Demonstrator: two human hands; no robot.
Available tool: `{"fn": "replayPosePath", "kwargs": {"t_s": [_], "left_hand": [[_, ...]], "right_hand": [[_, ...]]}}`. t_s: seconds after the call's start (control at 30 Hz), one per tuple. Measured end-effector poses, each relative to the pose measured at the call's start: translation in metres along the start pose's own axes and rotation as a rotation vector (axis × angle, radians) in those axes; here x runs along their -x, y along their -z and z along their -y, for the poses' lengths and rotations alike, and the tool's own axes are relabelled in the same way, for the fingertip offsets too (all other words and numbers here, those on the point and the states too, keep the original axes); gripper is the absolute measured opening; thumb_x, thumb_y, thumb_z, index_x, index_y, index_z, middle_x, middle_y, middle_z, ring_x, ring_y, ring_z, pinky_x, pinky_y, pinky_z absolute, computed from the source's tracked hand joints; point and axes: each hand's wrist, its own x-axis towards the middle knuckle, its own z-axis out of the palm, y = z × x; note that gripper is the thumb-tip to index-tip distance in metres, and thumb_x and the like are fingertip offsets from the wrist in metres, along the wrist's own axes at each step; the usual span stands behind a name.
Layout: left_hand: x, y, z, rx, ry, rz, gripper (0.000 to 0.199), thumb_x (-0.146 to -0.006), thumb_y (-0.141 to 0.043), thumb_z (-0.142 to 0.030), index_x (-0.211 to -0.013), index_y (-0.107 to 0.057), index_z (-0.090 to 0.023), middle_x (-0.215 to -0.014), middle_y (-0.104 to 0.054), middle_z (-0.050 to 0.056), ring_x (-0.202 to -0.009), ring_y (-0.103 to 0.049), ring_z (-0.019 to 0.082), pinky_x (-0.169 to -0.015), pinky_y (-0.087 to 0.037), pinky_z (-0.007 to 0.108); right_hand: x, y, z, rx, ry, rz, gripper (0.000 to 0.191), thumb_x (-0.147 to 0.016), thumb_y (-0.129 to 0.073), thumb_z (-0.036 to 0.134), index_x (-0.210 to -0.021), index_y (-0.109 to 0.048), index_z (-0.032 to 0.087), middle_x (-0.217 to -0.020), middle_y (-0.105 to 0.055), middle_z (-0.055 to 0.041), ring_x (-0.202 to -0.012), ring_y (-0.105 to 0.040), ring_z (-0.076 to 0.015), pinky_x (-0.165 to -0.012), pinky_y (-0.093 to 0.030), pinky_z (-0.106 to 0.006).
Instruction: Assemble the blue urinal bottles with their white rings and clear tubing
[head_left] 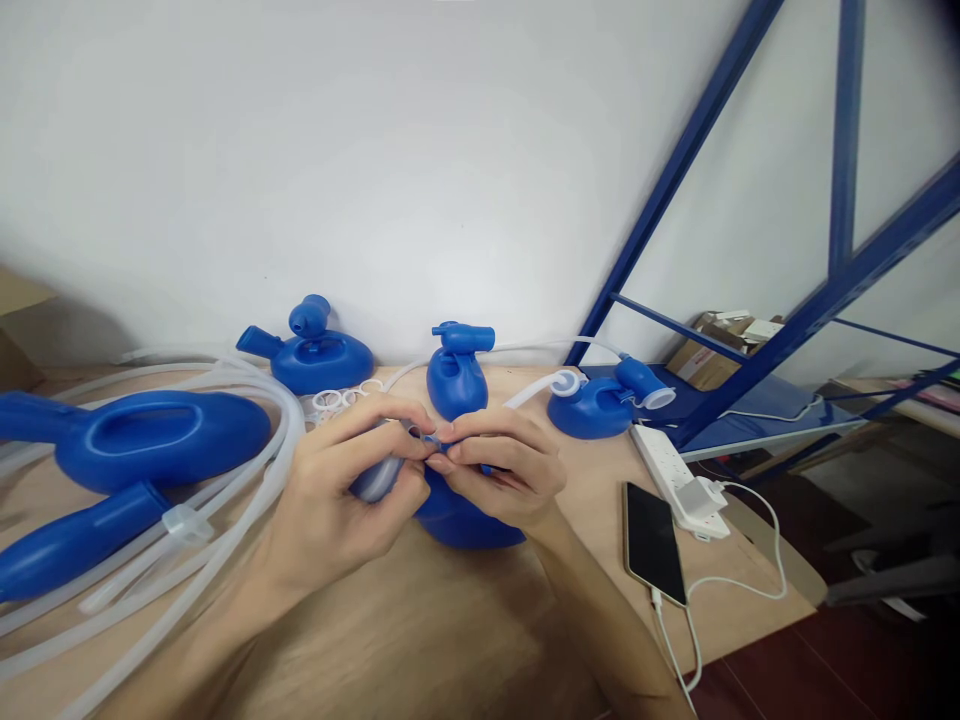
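Left hand, right hand, blue part mostly hidden between them.

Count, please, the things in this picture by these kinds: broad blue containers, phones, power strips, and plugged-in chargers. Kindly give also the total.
Broad blue containers: 5, one partly hidden by the hands
Phone: 1
Power strip: 1
Charger: 1
Total: 8
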Motion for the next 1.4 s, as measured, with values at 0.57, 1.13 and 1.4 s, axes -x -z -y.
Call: {"fn": "replayPosePath", "kwargs": {"t_s": [0.57,1.13,1.4], "left_hand": [[-0.007,0.011,0.028,-0.072,0.244,0.383,0.044,-0.093,-0.071,-0.048,-0.131,-0.066,-0.028,-0.117,-0.077,0.003,-0.084,-0.071,0.020,-0.076,-0.058,0.032],[0.012,-0.018,0.029,-0.313,-0.293,0.369,0.039,-0.097,-0.057,-0.007,-0.123,-0.072,-0.032,-0.144,-0.058,0.011,-0.130,-0.056,0.030,-0.098,-0.058,0.047],[0.056,-0.105,0.034,-0.514,-0.632,0.408,0.031,-0.098,-0.063,-0.012,-0.124,-0.074,-0.024,-0.146,-0.066,0.008,-0.126,-0.063,0.031,-0.093,-0.060,0.043]], "right_hand": [[-0.007,0.013,0.000,0.037,-0.426,0.141,0.011,-0.092,-0.074,0.021,-0.103,-0.071,0.023,-0.092,-0.078,-0.0001,-0.075,-0.071,-0.0129,-0.066,-0.060,-0.025],[0.118,0.121,-0.007,0.200,-1.068,0.643,0.052,-0.101,-0.064,0.051,-0.147,-0.058,0.028,-0.151,-0.057,-0.0102,-0.143,-0.053,-0.0272,-0.125,-0.042,-0.050],[0.149,0.105,-0.016,0.104,-1.027,0.443,0.041,-0.101,-0.059,0.038,-0.140,-0.059,0.026,-0.143,-0.055,-0.0109,-0.139,-0.052,-0.0254,-0.124,-0.040,-0.048]]}}
